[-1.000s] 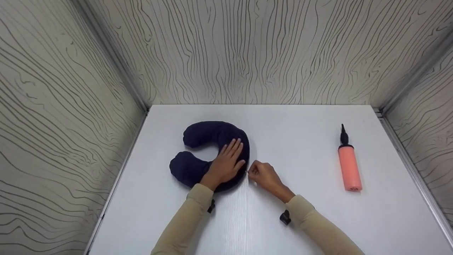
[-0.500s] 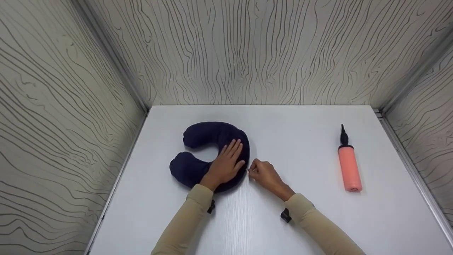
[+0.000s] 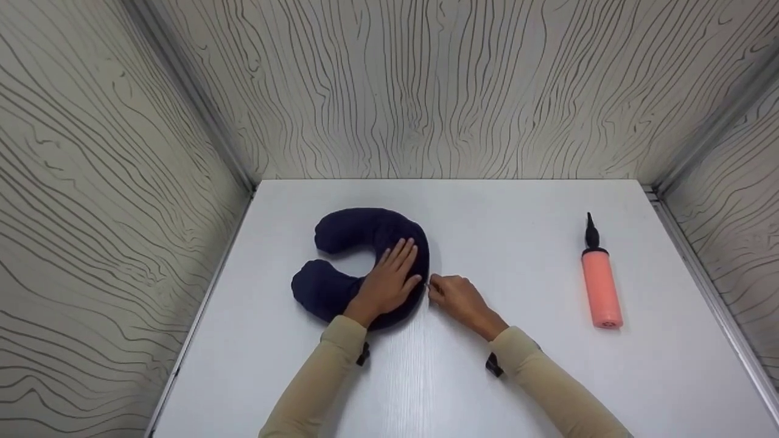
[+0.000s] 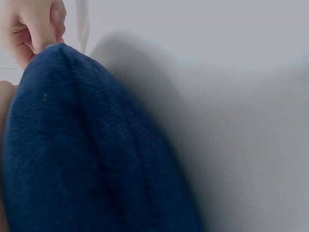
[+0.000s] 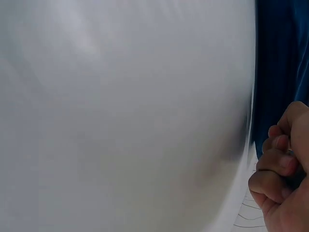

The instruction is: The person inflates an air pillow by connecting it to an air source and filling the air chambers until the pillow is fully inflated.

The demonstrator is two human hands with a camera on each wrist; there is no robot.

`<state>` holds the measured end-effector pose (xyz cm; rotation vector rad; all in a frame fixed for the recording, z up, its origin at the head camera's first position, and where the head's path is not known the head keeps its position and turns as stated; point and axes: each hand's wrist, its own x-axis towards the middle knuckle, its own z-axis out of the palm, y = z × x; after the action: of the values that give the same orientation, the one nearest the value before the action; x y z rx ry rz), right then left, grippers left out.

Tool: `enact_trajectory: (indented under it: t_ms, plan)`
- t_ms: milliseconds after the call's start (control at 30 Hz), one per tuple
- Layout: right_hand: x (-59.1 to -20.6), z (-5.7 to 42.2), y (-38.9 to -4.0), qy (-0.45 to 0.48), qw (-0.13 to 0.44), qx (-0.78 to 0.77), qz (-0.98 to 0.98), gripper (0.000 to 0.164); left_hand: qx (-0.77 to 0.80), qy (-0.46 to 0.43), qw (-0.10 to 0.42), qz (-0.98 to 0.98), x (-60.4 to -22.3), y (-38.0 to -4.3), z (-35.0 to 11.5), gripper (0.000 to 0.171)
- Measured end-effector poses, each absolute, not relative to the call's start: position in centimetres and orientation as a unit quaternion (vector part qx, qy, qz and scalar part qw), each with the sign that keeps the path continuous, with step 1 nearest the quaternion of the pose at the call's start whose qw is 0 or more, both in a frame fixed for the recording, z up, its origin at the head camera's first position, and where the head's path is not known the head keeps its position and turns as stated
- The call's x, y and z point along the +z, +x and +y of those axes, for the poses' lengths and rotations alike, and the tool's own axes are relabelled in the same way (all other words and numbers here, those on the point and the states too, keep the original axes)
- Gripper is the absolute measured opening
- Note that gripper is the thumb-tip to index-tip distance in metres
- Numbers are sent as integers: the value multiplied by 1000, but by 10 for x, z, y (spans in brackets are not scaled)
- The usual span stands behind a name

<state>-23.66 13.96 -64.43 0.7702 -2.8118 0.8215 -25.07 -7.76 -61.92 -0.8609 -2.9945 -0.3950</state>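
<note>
A navy blue U-shaped neck pillow (image 3: 328, 289) lies on the white table, its open end towards the left. My left hand (image 3: 389, 280) rests flat on its curved right part, fingers straight and close together. At the pillow's outer right edge, my right hand (image 3: 456, 298) pinches a small pale zipper pull (image 3: 428, 285) between thumb and curled fingers. In the right wrist view the curled fingers (image 5: 275, 169) are beside the blue fabric (image 5: 280, 58); the pull itself is hidden there. The left wrist view shows the blue pillow (image 4: 87, 145) close up, with the right hand (image 4: 36, 24) at its far tip.
A coral hand pump (image 3: 601, 289) with a black nozzle lies on the right side of the white table (image 3: 511, 231). Patterned panels (image 3: 450, 91) stand behind the table and at both sides.
My right hand has moved slightly away from me along the pillow's right edge, with the small pull between its fingers. The left hand and the pillow stay in place.
</note>
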Motion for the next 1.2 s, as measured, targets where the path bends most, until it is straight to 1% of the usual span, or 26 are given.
enact_trajectory:
  t_ms: [133, 233, 400, 700, 1000, 1200]
  plan:
    - [-643, 142, -242, 246, 55, 261, -932, 15, -123, -273, -3, -954, -618, -251, -78, 67]
    - [-642, 143, -245, 242, 57, 257, -934, 16, -127, -272, -6, -954, -618, -251, -77, 67]
    - [-641, 144, -251, 243, 79, 250, -934, 20, -129, -271, -14, -954, -620, -251, -78, 68]
    - [-638, 146, -260, 236, 94, 244, -936, 16, -136, -271, -9, -953, -620, -251, -78, 67]
    - [-637, 148, -267, 233, 84, 245, -937, 17, -131, -271, -10, -954, -620, -251, -78, 67]
    - [-636, 148, -273, 230, 92, 243, -938, 15, -139, -276, -4, -951, -619, -252, -78, 66]
